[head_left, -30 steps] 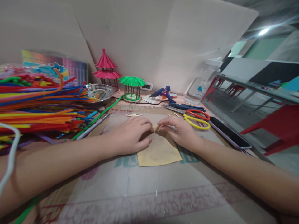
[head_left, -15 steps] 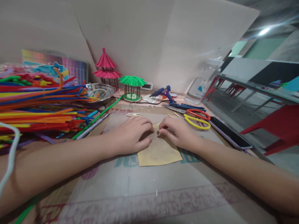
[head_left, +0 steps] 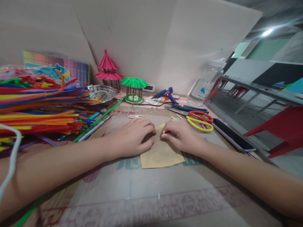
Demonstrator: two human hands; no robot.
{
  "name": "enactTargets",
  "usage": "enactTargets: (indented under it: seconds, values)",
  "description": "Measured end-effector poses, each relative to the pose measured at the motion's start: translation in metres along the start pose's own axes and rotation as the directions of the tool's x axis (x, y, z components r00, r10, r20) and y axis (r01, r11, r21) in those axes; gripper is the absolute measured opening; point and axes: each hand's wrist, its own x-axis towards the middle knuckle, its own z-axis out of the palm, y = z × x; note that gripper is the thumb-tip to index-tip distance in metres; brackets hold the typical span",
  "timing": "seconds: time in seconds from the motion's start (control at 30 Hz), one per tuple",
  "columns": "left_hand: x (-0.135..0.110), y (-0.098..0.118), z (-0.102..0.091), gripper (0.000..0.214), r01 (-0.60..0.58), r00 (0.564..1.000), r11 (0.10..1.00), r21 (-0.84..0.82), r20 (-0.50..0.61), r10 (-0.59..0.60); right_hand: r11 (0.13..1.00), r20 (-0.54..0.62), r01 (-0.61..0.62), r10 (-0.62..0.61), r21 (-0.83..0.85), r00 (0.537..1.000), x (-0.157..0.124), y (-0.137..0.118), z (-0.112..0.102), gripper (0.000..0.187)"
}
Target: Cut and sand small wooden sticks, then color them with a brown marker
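Observation:
A yellowish-tan square sheet (head_left: 163, 154), possibly sandpaper, lies on the covered cardboard work surface. My left hand (head_left: 136, 135) rests over its left side, fingers curved and thumb apart, with nothing visible in it. At the right side of the sheet, my right hand (head_left: 181, 134) pinches a tiny pale stick piece (head_left: 164, 132) between thumb and forefinger; most of it is hidden. Beyond my left hand lies a small joined piece of pale sticks (head_left: 136, 116). Loose short sticks (head_left: 179, 116) lie just past my right hand.
Scissors (head_left: 200, 120), a phone (head_left: 233, 134) and a blue glue gun (head_left: 165, 94) are to the right and back. Pipe cleaners (head_left: 40, 121) pile up at left, near a metal bowl (head_left: 105, 94). Green-roofed (head_left: 134, 82) and pink-roofed (head_left: 107, 67) models stand behind.
My right fingertips have shifted slightly, and the pale tip between them shows more clearly. Another short stick has come into sight behind that hand. My left hand looks unmoved.

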Motion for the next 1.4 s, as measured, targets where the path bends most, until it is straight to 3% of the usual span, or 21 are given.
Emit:
enactTargets:
  seconds: [0.13,0.23,0.3,0.4,0.47,0.63,0.73,0.83,0.93,1.0,1.1,1.23,1.3,1.4]
  values:
    - [0.0,0.0,0.0,0.023,-0.008,1.0,1.0,0.014,-0.006,0.009,0.998,0.0,0.038,-0.038,0.041,0.999,0.003,0.001,0.003,0.013]
    - [0.0,-0.001,0.001,0.025,0.001,1.0,1.0,0.026,-0.003,-0.001,0.998,-0.034,-0.052,0.051,-0.029,0.998,0.004,0.007,0.001,0.013]
    - [0.0,-0.001,0.001,0.026,0.001,1.0,1.0,0.019,0.0,-0.001,0.996,-0.006,-0.085,0.085,0.027,0.996,0.003,0.007,-0.001,0.013]
    - [0.0,-0.001,0.001,0.023,-0.004,1.0,1.0,0.012,0.001,0.003,0.989,0.052,-0.02,0.013,0.143,0.999,0.002,0.005,-0.001,0.014]
    - [0.0,-0.001,0.001,0.023,-0.002,1.0,1.0,0.021,-0.003,0.002,0.992,0.034,0.018,-0.023,0.126,0.999,0.003,0.006,0.0,0.013]
    - [0.001,-0.001,0.0,0.026,0.007,1.0,1.0,0.021,0.006,-0.007,0.992,-0.016,-0.111,0.112,0.06,0.994,0.001,0.009,-0.002,0.014]
    - [0.0,-0.001,0.001,0.025,0.0,1.0,1.0,0.013,0.005,0.0,0.99,0.04,-0.05,0.045,0.131,0.998,-0.002,0.008,-0.002,0.015]
    - [0.0,-0.001,0.0,0.025,0.007,1.0,1.0,0.022,0.007,-0.007,0.998,0.025,0.001,-0.003,0.067,1.0,0.001,0.011,-0.002,0.013]
    - [0.0,-0.001,-0.001,0.027,0.022,1.0,1.0,0.019,0.02,-0.023,0.995,-0.037,-0.098,0.097,-0.014,0.995,0.003,0.014,-0.003,0.013]
    - [0.0,0.0,-0.002,0.027,0.021,0.999,1.0,0.015,0.023,-0.022,0.984,-0.011,-0.157,0.159,0.079,0.987,0.001,0.011,-0.004,0.014]
    - [0.0,0.0,-0.002,0.026,0.017,1.0,1.0,0.021,0.016,-0.017,0.865,0.136,-0.264,0.227,0.427,0.964,-0.001,0.004,-0.005,0.019]
    - [-0.001,-0.002,-0.001,0.024,0.051,0.999,0.997,0.05,-0.001,-0.051,0.464,0.167,-0.306,0.316,0.831,0.934,0.002,0.02,-0.016,0.033]
    - [-0.002,-0.005,-0.001,0.024,0.077,0.997,0.995,0.062,-0.019,-0.076,0.309,0.312,-0.374,0.232,0.875,0.921,0.001,0.037,-0.026,0.034]
    - [-0.003,-0.008,0.0,0.024,0.087,0.996,0.993,0.075,-0.043,-0.084,0.256,0.471,-0.461,0.026,0.85,0.882,-0.004,0.054,-0.041,0.034]
